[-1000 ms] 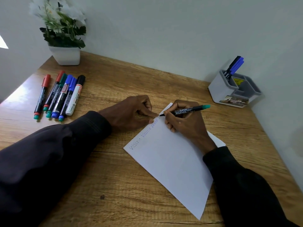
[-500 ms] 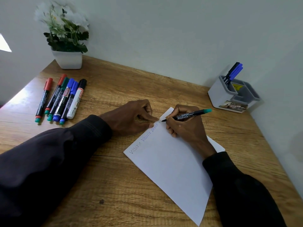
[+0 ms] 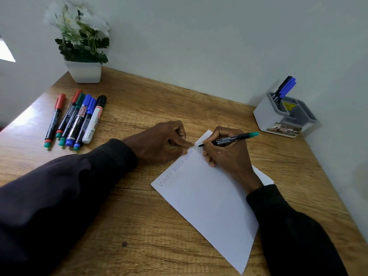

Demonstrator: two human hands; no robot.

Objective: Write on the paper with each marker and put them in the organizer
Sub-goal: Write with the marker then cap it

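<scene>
Now, from the left: a potted plant (image 3: 83,73) stands in the far corner of the table (image 3: 139,226), at about ten o'clock from the paper (image 3: 209,200). Just nearer, at nine to ten o'clock, six markers (image 3: 76,120) lie side by side, capped and, by the look of it, not yet used. The left hand (image 3: 161,143) rests at the paper's upper left edge, with forefinger and thumb tips pressing on that edge to steady it. Its other fingers are curled under, and whether they enclose anything, a cap say, cannot be told. The paper lies slantwise in the middle, with a line of handwriting running along its left edge toward twelve o'clock. The right hand (image 3: 227,156) rests on the sheet, thumb and fingers pinched round a green-ended marker (image 3: 229,139) whose tip touches the paper near the top corner. Compared with a second ago, hands and sheet keep their places, but the tip has crept a little nearer the corner and a fresh word looks just begun after the earlier ones. That suggests this marker's writing is under way, not done. At two o'clock, against the wall, the organizer (image 3: 268,114) holds a few blue pens (image 3: 284,88) upright in its back slot. The marker in hand would go there next, I judge, and the six on the left have their turn to come.
</scene>
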